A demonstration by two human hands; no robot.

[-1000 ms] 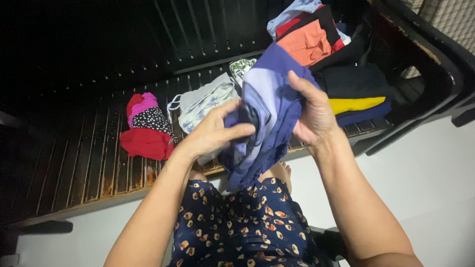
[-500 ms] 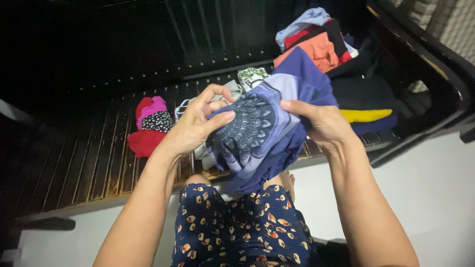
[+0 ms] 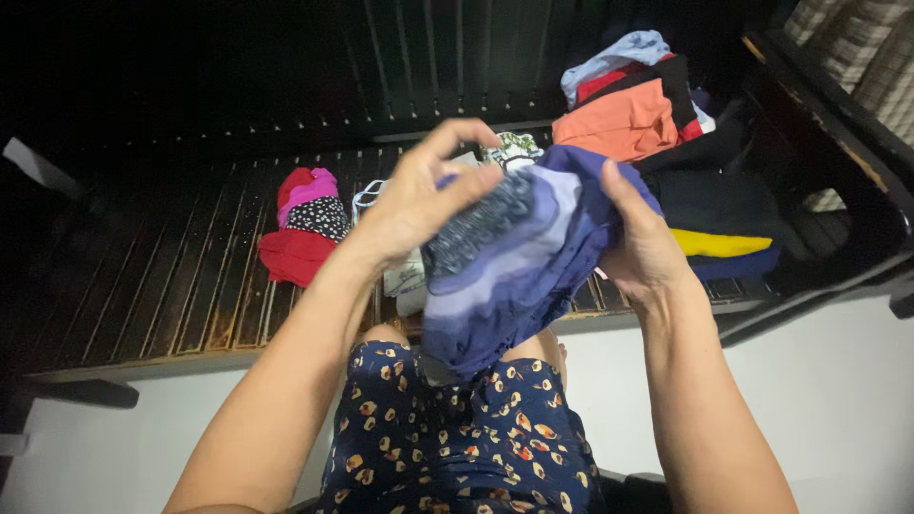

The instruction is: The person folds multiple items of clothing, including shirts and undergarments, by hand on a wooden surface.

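Note:
Both my hands hold up a blue and lavender patterned garment (image 3: 519,257) over my lap, bunched between them. My left hand (image 3: 419,200) pinches its upper left part, thumb and fingers around a dark patterned patch. My right hand (image 3: 643,243) grips the right side, with the cloth draped over the fingers. The garment's lower part hangs down to my dark floral skirt (image 3: 466,433).
A dark slatted wooden bench (image 3: 171,295) lies ahead. On it sit a folded red, pink and dotted pile (image 3: 303,228), a pale floral cloth (image 3: 405,276) behind my left hand, and a heap of orange, black, yellow and blue clothes (image 3: 685,162) at the right. White floor (image 3: 819,381) lies below.
My hands have lifted the garment a little and gathered it tighter; the patterned patch that faced me is now folded inward. The view has tilted slightly.

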